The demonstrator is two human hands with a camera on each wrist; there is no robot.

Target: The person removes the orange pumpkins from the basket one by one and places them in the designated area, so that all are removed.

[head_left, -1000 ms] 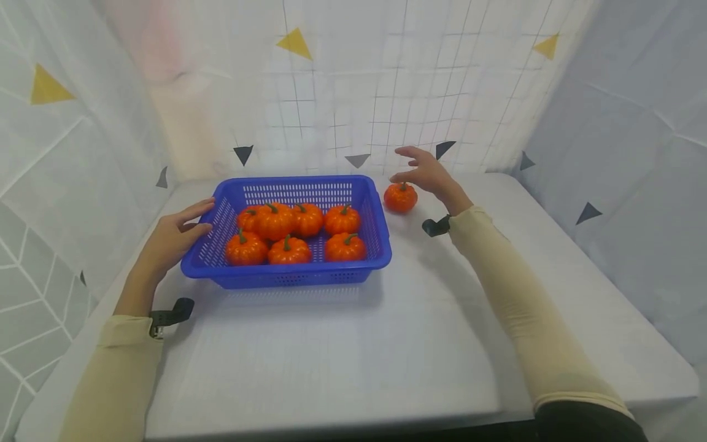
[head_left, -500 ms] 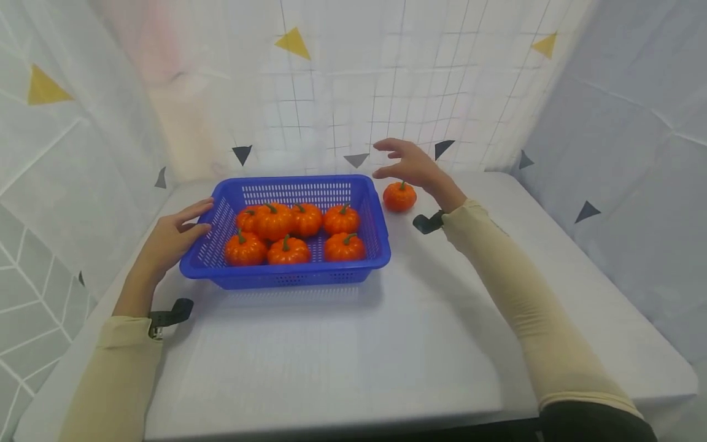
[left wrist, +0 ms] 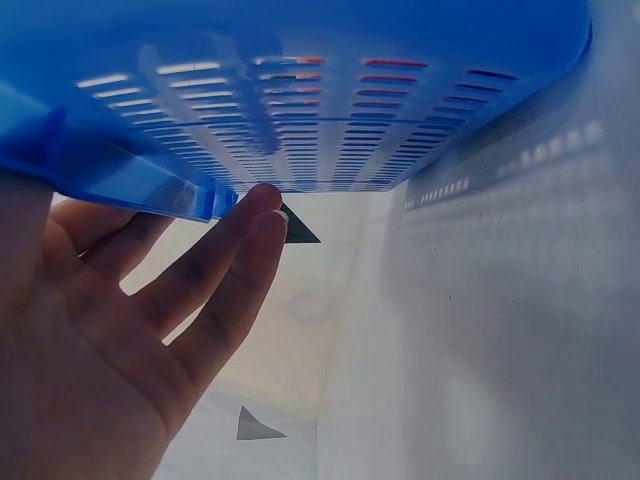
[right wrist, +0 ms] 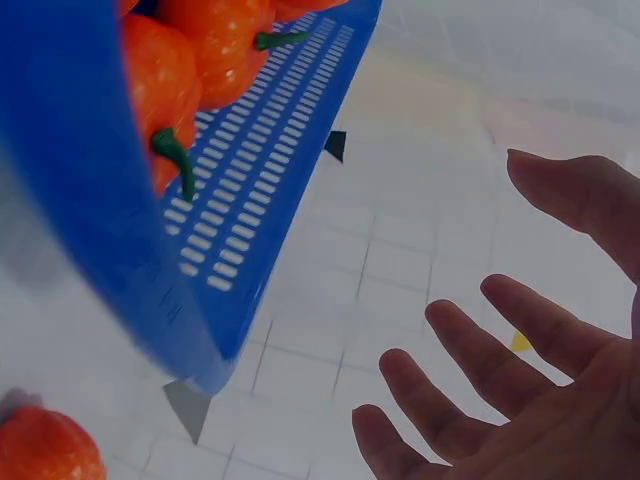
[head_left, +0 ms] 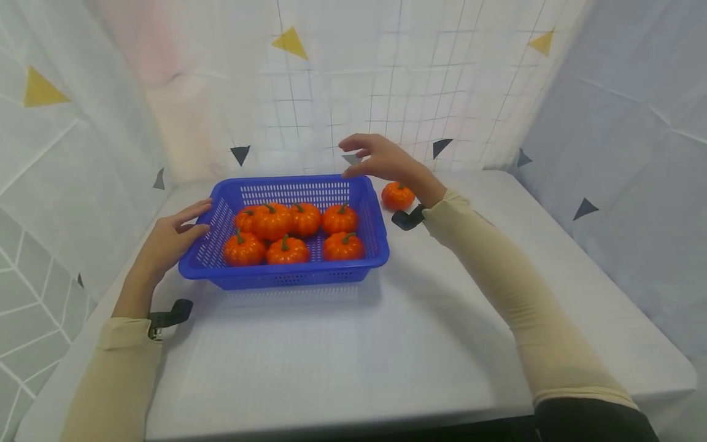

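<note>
A blue slotted plastic basket (head_left: 293,269) holds several small orange pumpkins (head_left: 274,221) with green stems. My left hand (head_left: 166,242) rests against the basket's left side, fingertips and thumb right at the rim. The left wrist view shows that hand's fingers (left wrist: 225,300) extended, just under the basket's edge. My right hand (head_left: 383,159) hangs over the basket's far right corner, fingers spread and nothing in them. In the right wrist view its fingers (right wrist: 490,355) are apart, to the right of the basket. One pumpkin (head_left: 397,196) sits outside on the table, partly behind the right wrist.
The white table (head_left: 331,356) extends in front of the basket and to its right. Pale curtains (head_left: 342,73) with triangles and grid lines enclose the back and both sides. Dark wrist cameras (head_left: 177,312) are strapped to the wrists.
My right hand has moved left from above the loose pumpkin to the basket's far right corner, fingers still apart. The left hand, the basket and the pumpkins have stayed in place.
</note>
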